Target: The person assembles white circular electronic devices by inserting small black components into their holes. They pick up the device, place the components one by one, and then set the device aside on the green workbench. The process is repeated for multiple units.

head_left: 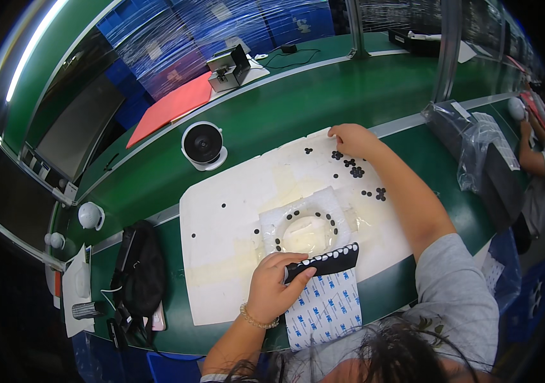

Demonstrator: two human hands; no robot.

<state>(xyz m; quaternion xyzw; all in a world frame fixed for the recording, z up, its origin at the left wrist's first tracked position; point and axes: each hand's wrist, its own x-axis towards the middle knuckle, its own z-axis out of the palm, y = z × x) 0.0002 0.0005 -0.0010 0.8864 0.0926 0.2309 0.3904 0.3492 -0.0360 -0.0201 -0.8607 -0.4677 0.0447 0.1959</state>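
A black strip with white rounds along its edge (331, 260) is gripped between the thumb and fingers of my left hand (275, 285). Under it lies a white sheet with repeated blue print (325, 309); whether strip and sheet are one piece I cannot tell. Just beyond is a white square pad with a round opening (272, 223), small black discs spaced around the ring. My right hand (353, 140) reaches to the board's far edge, its fingers curled together beside loose black discs (357, 172); what they hold, if anything, is hidden. All this rests on a white board (221, 281).
A white round device with a black face (203, 144) stands behind the board. At left lie a black bag (141, 268) and another white device (90, 216). A dark box with clear plastic (470, 143) sits at right; beyond it, another person's arm (530, 153) shows.
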